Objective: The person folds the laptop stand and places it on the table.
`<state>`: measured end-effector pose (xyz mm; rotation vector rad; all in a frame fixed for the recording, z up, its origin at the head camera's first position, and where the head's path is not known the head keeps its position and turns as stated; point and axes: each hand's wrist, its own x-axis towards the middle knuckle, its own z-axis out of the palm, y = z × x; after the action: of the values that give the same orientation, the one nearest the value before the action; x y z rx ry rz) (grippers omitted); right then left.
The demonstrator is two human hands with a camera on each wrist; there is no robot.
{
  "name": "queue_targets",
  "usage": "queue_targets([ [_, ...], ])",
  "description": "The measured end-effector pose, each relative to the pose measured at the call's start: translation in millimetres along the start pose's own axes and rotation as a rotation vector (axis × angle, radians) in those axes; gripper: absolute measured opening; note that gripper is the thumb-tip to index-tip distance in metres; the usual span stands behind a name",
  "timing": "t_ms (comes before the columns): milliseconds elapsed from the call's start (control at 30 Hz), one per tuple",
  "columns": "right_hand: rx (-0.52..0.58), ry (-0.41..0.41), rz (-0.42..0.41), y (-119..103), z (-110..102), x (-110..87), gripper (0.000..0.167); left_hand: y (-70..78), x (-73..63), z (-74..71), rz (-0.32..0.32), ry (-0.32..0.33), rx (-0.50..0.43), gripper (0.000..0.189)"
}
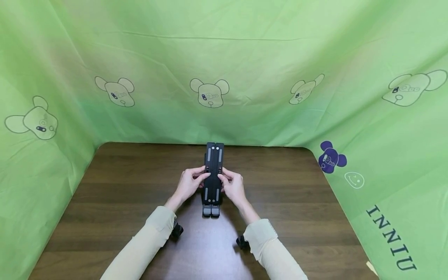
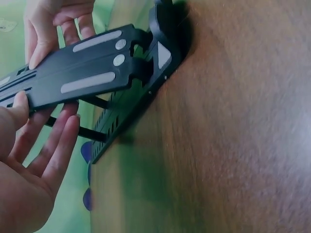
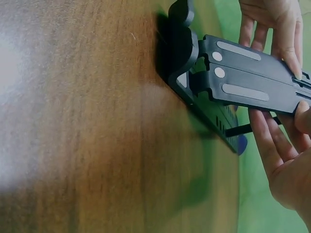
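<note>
A narrow, folded-in black laptop stand (image 1: 213, 182) stands lengthwise at the middle of the table, with light grey pads and round dots on its top bars (image 2: 90, 63). My left hand (image 1: 187, 182) pinches its left edge, thumb on top and fingertips underneath. On the opposite edge my right hand (image 1: 235, 188) pinches in the same way. Both wrist views show the top bars tilted up from the slotted base (image 3: 214, 116), with thin struts (image 3: 240, 129) between them. Curved front hooks (image 1: 211, 210) point toward me.
The brown wooden table (image 1: 287, 202) reaches back to a green curtain (image 1: 210, 46) printed with bear heads, which also hangs along both sides. Small black devices (image 1: 177, 230) sit under both sleeve cuffs. A pale scrap (image 1: 371, 268) shows at the table's right edge.
</note>
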<state>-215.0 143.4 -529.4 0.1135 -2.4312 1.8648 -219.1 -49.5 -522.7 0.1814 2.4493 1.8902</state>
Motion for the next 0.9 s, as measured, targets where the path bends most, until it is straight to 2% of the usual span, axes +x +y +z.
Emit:
queue_targets([
  [233, 0.055, -0.06, 0.019, 0, -4, 0.7, 0.04, 4.4, -10.0, -3.7, -0.081, -0.069, -0.11, 0.066],
  [367, -0.039, -0.15, 0.04, -7, -13, 2.5, 0.047, 5.6, -18.3, -8.3, -0.094, -0.106, -0.116, 0.059],
  [500, -0.17, -0.24, 0.02, -14, -28, 11.6, 0.052, -0.1, -23.3, -15.6, -0.095, -0.199, -0.079, 0.047],
  [600, -0.196, -0.252, -0.014, -19, -39, 21.9, 0.048, -6.4, -26.9, -20.5, -0.088, -0.274, -0.049, 0.042],
  [667, -0.157, -0.258, -0.019, -22, -44, 29.1, 0.047, -9.9, -29.3, -22.7, -0.088, -0.313, -0.038, 0.042],
  [733, -0.068, -0.278, 0.012, -26, -48, 35.4, 0.047, -12.9, -30.9, -24.0, -0.096, -0.341, -0.032, 0.042],
  [900, 0.266, -0.389, 0.17, -32, -54, 48.3, 0.057, -20.0, -32.4, -24.8, -0.155, -0.373, -0.102, 0.047],
])
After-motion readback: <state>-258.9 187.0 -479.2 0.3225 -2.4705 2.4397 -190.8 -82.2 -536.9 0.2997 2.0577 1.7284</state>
